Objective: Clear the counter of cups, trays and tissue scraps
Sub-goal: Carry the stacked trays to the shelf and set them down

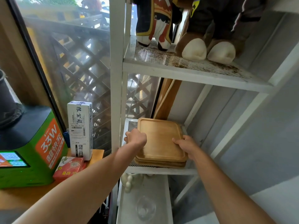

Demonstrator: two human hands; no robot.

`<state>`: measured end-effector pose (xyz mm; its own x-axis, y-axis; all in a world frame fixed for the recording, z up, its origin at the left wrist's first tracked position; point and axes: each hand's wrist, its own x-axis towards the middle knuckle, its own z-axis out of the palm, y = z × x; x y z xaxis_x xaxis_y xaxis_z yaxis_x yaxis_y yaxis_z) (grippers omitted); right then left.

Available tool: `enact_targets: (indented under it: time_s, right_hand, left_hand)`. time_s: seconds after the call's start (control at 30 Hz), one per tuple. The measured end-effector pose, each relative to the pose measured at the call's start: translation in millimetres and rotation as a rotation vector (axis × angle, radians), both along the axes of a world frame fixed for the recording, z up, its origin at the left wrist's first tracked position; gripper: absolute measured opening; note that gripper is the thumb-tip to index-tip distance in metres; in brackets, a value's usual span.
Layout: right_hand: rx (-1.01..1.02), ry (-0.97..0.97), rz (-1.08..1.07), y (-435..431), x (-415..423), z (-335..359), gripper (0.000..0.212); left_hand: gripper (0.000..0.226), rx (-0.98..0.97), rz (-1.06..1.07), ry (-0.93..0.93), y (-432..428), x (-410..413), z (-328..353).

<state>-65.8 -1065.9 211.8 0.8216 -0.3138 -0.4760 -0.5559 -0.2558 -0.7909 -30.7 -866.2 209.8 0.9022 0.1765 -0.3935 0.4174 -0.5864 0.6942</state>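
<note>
A stack of square light-wood trays (pixel 161 162) lies on the middle mesh shelf (pixel 131 125) of a white metal shelf rack (pixel 116 78). Each tray has rounded corners, a raised rim and a shallow sunken centre, and the honey-coloured grain is smooth and bare. The top tray (pixel 160 139) lies on the stack, slightly askew to the ones beneath.

Both hands hold this top tray. The left hand (pixel 135 137) has its fingers curled over the left edge. The right hand (pixel 186 143) grips the right edge, thumb lying on the rim.

To the left, a wooden counter (pixel 97 155) carries a green charging kiosk (pixel 32 151). Its orange panel reads "33W" above the characters "超快充". Beside it stands a tall white carton (pixel 80 128) with barcodes and blue handwriting too loose to read. A red printed packet (pixel 69 167) lies in front; its text is too small to make out.

Two plush toys (pixel 210 38) stand on the shelf above. A clear drinking glass (pixel 145 207) sits on the shelf below.
</note>
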Motion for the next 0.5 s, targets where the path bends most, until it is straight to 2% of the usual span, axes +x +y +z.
enact_targets:
  time_s: [0.17, 0.27, 0.4, 0.5]
  right_hand:
    - [-0.046, -0.037, -0.009, 6, -5, -4, 0.047]
    - [-0.097, -0.051, -0.022, 8, -6, -6, 0.053]
    - [-0.25, -0.054, 0.001, 6, -9, -12, 0.063]
    - [-0.366, -0.055, 0.035, 4, -12, -13, 0.061]
  left_hand:
    - [0.035, -0.014, -0.007, -0.013, 4, -5, 2]
    - [0.032, -0.033, -0.013, -0.02, 6, -7, 2]
    - [0.029, -0.069, -0.03, -0.054, 8, -13, 4]
    - [0.035, -0.053, -0.055, -0.093, 10, -18, 10]
